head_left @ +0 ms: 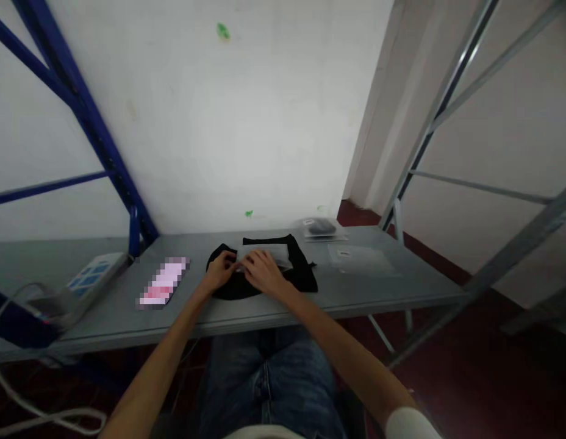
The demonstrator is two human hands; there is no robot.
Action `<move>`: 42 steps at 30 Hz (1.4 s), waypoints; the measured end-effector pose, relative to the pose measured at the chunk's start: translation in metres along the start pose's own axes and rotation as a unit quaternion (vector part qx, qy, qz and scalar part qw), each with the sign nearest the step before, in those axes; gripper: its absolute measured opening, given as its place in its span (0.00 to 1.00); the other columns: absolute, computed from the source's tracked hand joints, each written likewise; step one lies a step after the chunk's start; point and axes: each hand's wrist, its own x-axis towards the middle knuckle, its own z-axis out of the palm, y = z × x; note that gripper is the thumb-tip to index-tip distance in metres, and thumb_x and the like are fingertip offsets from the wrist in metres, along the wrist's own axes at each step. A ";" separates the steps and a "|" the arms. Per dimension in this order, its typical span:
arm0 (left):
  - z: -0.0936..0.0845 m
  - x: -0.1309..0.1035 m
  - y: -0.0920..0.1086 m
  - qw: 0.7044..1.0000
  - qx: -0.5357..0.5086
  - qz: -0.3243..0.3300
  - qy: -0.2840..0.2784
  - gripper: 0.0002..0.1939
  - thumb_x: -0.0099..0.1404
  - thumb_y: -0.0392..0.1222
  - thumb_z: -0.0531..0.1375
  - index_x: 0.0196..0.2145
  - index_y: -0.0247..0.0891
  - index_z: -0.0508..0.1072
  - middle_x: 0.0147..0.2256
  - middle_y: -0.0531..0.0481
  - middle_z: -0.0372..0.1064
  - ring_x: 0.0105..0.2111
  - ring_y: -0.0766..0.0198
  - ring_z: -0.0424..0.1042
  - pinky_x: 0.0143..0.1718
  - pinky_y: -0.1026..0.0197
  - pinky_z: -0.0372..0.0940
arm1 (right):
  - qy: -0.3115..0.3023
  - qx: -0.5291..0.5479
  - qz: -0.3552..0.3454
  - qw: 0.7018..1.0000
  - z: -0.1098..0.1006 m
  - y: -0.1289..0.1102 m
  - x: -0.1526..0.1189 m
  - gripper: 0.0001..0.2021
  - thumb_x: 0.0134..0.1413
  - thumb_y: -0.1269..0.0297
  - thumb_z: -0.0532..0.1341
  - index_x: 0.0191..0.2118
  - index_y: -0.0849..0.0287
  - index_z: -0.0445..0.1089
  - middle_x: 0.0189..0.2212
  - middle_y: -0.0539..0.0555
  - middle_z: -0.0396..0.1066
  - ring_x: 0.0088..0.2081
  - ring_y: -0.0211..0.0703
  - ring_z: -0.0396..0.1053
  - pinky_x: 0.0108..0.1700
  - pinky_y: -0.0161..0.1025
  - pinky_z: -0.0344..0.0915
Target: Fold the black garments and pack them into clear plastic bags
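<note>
A black cloth item (305, 277) lies spread on the grey table in front of me. On top of it rests a pale, translucent sheet (278, 251), perhaps a plastic bag. My left hand (220, 270) is over the cloth's left part, fingers curled and closed at the sheet's near-left corner. Beside it, my right hand (263, 270) bends its fingers down onto the sheet's near edge, almost meeting the left fingertips. Both hands appear to pinch the sheet there, though the fingers partly hide the grip.
Behind the cloth, to the right, sits a stack of clear packets with dark contents (321, 228). A flat clear bag (360, 261) lies nearer. Left are a phone with a blurred screen (164, 281) and a white box with blue squares (93, 274). Metal shelf posts (102, 146) frame the table (356, 296).
</note>
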 end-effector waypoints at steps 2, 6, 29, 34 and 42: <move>0.001 0.001 -0.002 1.000 -0.022 -0.004 0.001 0.18 0.58 0.51 0.61 0.44 0.41 0.71 0.29 0.52 0.78 0.32 0.54 0.79 0.39 0.54 0.70 | 0.000 0.006 -0.018 1.000 0.002 -0.003 0.001 0.11 0.71 0.60 0.58 0.53 0.55 0.71 0.50 0.58 0.72 0.53 0.53 0.63 0.54 0.50 0.60; 0.001 0.002 -0.005 1.000 -0.027 -0.007 -0.007 0.15 0.55 0.44 0.60 0.42 0.41 0.71 0.29 0.52 0.78 0.31 0.56 0.78 0.37 0.56 0.70 | -0.014 -0.016 -0.025 0.999 0.011 -0.010 0.007 0.11 0.72 0.59 0.58 0.52 0.56 0.72 0.49 0.58 0.74 0.53 0.54 0.64 0.53 0.51 0.61; 0.021 0.001 0.025 0.986 0.146 0.049 0.057 0.09 0.70 0.43 0.56 0.46 0.41 0.70 0.36 0.47 0.78 0.38 0.52 0.78 0.42 0.54 0.68 | -0.055 -0.109 0.135 0.983 -0.034 0.090 -0.086 0.12 0.71 0.71 0.55 0.49 0.57 0.76 0.49 0.61 0.75 0.52 0.56 0.67 0.54 0.50 0.61; 0.027 -0.046 0.042 0.947 0.263 0.112 0.145 0.19 0.76 0.48 0.50 0.55 0.36 0.70 0.51 0.35 0.73 0.54 0.43 0.72 0.52 0.45 0.69 | 0.019 0.022 0.195 0.980 -0.038 0.048 -0.103 0.17 0.73 0.66 0.53 0.59 0.57 0.71 0.56 0.60 0.73 0.57 0.51 0.68 0.60 0.48 0.63; 0.054 -0.087 0.006 0.949 0.248 0.183 0.065 0.30 0.75 0.59 0.50 0.65 0.37 0.65 0.67 0.34 0.62 0.67 0.43 0.61 0.69 0.37 0.54 | -0.108 0.092 0.176 0.974 -0.021 0.021 -0.122 0.32 0.74 0.48 0.49 0.73 0.63 0.55 0.73 0.63 0.53 0.74 0.56 0.48 0.73 0.58 0.45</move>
